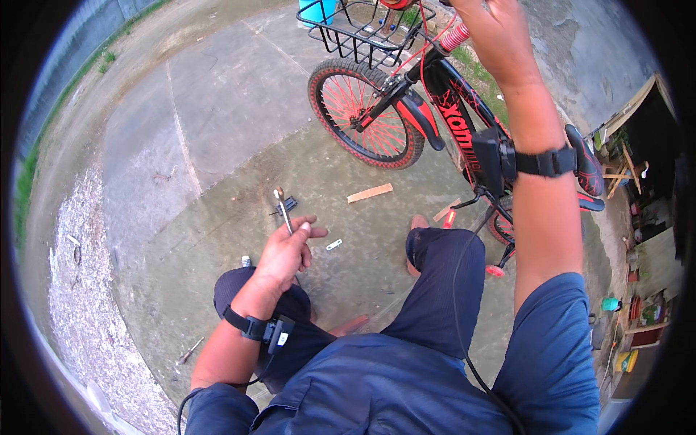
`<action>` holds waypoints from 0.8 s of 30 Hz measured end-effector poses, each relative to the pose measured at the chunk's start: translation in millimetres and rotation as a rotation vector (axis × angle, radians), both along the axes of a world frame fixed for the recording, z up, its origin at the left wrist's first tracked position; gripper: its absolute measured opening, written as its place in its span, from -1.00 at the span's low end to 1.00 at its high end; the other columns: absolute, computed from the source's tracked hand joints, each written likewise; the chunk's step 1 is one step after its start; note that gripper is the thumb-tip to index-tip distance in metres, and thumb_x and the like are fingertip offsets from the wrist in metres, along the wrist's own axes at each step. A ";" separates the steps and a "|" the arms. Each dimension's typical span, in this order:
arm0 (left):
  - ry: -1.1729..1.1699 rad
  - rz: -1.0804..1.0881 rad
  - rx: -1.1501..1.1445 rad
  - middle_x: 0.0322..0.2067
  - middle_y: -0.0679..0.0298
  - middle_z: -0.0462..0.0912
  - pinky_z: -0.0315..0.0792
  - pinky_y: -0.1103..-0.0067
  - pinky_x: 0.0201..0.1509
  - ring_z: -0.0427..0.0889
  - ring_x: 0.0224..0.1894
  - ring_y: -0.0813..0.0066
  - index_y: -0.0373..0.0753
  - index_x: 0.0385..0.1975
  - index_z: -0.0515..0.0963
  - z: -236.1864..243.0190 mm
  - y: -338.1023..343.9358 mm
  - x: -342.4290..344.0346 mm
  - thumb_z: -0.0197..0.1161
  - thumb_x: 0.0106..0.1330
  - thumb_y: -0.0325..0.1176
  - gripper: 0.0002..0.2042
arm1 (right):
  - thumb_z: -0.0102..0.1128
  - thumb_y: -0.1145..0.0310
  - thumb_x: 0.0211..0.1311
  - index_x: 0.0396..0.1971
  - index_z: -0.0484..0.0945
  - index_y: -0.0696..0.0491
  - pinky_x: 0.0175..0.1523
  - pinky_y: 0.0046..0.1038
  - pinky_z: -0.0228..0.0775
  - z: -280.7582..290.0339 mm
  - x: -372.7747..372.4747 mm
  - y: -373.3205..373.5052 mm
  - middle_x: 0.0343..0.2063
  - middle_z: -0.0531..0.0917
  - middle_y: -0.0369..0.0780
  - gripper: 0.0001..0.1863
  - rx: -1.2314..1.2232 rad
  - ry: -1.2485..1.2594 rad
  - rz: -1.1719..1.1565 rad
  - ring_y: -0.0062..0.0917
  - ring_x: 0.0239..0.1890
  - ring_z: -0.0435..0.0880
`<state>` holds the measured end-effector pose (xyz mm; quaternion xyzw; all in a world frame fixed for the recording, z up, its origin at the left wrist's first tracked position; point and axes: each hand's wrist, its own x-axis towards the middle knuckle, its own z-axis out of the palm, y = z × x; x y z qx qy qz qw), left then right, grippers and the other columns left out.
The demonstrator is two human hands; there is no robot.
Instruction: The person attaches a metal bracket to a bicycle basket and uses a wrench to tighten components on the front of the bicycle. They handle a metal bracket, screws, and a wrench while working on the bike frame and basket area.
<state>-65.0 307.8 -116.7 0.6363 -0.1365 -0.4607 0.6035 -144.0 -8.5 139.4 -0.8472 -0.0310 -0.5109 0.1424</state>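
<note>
My left hand (285, 254) is closed round a silver metal wrench (285, 206), whose head points up and away from me. Raised to the top edge of the view, my right hand (500, 40) is at the handlebar area of a black and red children's bicycle (457, 123). Its fingers are mostly cut off there, so their grip does not show. The bicycle stands upright at the right, with a black wire basket (359, 36) in front and a red-spoked front wheel (366, 114).
On the concrete ahead lie a wooden strip (370, 193), a small black part (288, 206) and a pale metal plate with holes (333, 245). A screwdriver-like tool (190, 351) lies at the lower left. A blue bucket (316, 11) stands behind the basket. A small red side wheel (495, 271) is near my knee.
</note>
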 end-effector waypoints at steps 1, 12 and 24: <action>0.029 -0.008 0.014 -0.12 0.11 0.67 0.28 0.72 -0.62 0.38 -0.66 0.67 -0.36 0.18 0.37 -1.9 0.1 -6.0 -0.07 0.50 -0.33 -0.65 | 0.19 0.27 0.31 -0.17 0.60 0.13 -0.01 -0.43 0.43 -10.2 -15.9 9.8 -0.27 0.64 -0.20 -0.76 0.237 0.068 0.002 -0.46 -0.22 0.62; 0.024 -0.204 0.198 -0.22 0.17 0.69 0.33 0.65 -0.60 0.44 -0.65 0.64 -0.33 0.13 0.42 -74.7 -36.6 -34.1 -0.07 0.52 -0.19 -0.62 | 0.20 0.28 0.33 -0.11 0.53 0.12 -0.11 -0.55 0.43 -231.4 -57.8 19.7 -0.34 0.59 -0.36 -0.74 1.046 0.531 0.238 -0.67 -0.28 0.58; 0.034 -0.280 0.189 -0.31 0.22 0.66 0.31 0.70 -0.59 0.44 -0.64 0.65 -0.32 0.07 0.43 -101.8 -73.4 -37.1 -0.13 0.54 -0.18 -0.64 | 0.18 0.31 0.32 -0.02 0.53 0.19 -0.16 -0.53 0.47 -350.4 -27.3 68.5 -0.29 0.66 -0.26 -0.67 1.428 0.843 0.401 -0.63 -0.29 0.60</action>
